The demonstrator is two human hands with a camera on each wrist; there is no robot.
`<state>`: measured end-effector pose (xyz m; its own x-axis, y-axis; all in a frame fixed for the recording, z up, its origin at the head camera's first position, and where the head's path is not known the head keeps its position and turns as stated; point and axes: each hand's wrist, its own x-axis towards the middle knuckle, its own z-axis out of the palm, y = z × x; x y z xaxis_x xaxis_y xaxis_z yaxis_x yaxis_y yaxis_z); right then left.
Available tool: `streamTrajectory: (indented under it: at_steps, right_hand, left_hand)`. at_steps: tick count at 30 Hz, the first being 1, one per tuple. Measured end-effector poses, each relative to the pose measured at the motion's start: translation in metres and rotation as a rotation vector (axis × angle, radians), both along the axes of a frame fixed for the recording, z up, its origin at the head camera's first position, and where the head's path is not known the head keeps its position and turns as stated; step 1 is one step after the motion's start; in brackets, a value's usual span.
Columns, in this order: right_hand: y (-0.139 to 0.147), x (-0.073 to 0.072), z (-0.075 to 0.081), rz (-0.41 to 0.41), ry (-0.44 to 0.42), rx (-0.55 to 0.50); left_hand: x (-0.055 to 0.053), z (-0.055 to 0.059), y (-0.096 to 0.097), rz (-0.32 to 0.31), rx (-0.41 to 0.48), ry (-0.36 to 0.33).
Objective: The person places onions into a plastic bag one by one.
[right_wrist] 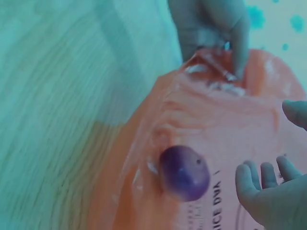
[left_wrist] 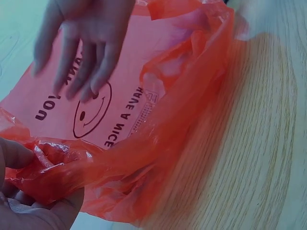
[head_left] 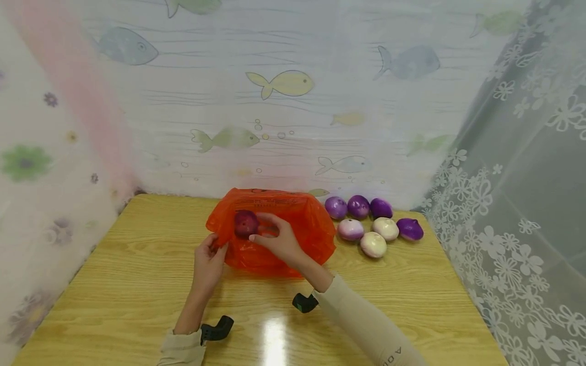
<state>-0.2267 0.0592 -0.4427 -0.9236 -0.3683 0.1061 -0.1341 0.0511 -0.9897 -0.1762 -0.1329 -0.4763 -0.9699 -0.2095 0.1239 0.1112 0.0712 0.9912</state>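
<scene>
A red plastic bag (head_left: 270, 259) lies on the table with its mouth spread, and printed words and a smiley face show inside it in the left wrist view. At the bag's left edge my left hand (head_left: 208, 262) pinches the plastic between thumb and fingers. A purple onion (head_left: 246, 224) is at the left part of the mouth. My right hand (head_left: 281, 241) reaches over the opening, thumb and fingers spread beside that onion. In the right wrist view a gap shows between the onion (right_wrist: 184, 173) and the fingers of my right hand (right_wrist: 278, 191).
To the right of the bag sits a cluster of several onions, some deep purple (head_left: 358, 207) and some pale (head_left: 373, 245). The wooden table (head_left: 137, 264) meets a fish-print curtain (head_left: 284, 112) at the back. Black wrist mounts (head_left: 217, 329) stick out from both wrists.
</scene>
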Motion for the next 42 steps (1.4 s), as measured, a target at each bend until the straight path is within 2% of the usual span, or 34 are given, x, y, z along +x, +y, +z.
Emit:
streamTrajectory:
  at_steps: [7,10,14,19,23,25,29,32,37,42]
  right_hand:
    - [0.032,0.027,0.014,0.055,0.035,-0.061]
    - [0.053,0.036,0.021,0.040,0.089,-0.104]
    - [0.086,0.044,0.026,-0.018,0.181,-0.161]
    - [0.133,0.046,0.017,-0.166,0.277,-0.188]
    - [0.169,0.040,-0.001,-0.366,0.342,-0.134]
    - [0.186,0.038,-0.011,-0.467,0.348,-0.100]
    - [0.214,0.036,-0.027,-0.642,0.293,-0.021]
    - [0.230,0.037,-0.036,-0.721,0.196,0.057]
    - [0.249,0.042,-0.043,-0.731,0.040,0.203]
    - [0.259,0.042,-0.049,-0.694,-0.034,0.277]
  left_hand:
    - [-0.001,-0.001,-0.002,-0.003,0.004,-0.005]
    - [-0.001,-0.002,-0.003,0.000,0.001,-0.004]
    - [-0.001,-0.002,-0.005,-0.001,-0.004,0.000]
    - [0.000,-0.001,-0.005,0.000,-0.002,-0.003]
    - [0.000,0.000,-0.004,-0.004,0.012,-0.005]
    - [0.000,0.000,-0.004,-0.007,0.019,-0.006]
    - [0.001,0.001,-0.003,-0.012,0.025,-0.023]
    - [0.002,0.001,-0.004,-0.013,0.022,-0.040]
    - [0.001,-0.001,-0.005,-0.011,0.008,-0.050]
    - [0.000,-0.002,-0.006,-0.017,0.003,-0.047]
